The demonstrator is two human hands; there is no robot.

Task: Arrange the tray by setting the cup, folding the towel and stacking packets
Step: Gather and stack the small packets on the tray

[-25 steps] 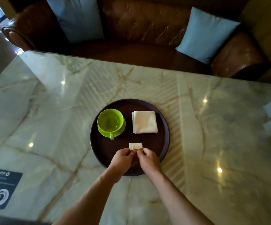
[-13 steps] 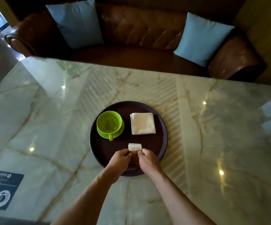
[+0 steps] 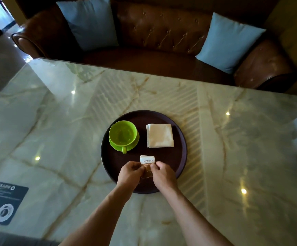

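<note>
Marble fills most of what I see, a glossy pale table [image 3: 55, 125] veined in tan and catching small ceiling lights. Beyond its far edge sits a brown tufted leather sofa [image 3: 162, 32] with two soft blue cushions [image 3: 227, 43]. A dark printed card [image 3: 3, 203] lies flat at the table's near left corner.

On the table rests a round, dark brown tray [image 3: 179, 157] with a low rim. Inside it, at the left, a bright green plastic cup [image 3: 122, 134] stands on its matching saucer, handle pointing toward the person. To the right, apart from the cup, lies a cream towel [image 3: 159, 135] folded into a neat square.

At the tray's near side the left hand [image 3: 129, 174] and right hand [image 3: 163, 174] meet, fingers curled and pinching the packets [image 3: 147, 161] between them; the top one is white paper with printed lettering, brownish ones beneath.

Compared with a second ago, the lettering on the white packet now faces up and reads clearly, while the cup and towel have kept their places.
</note>
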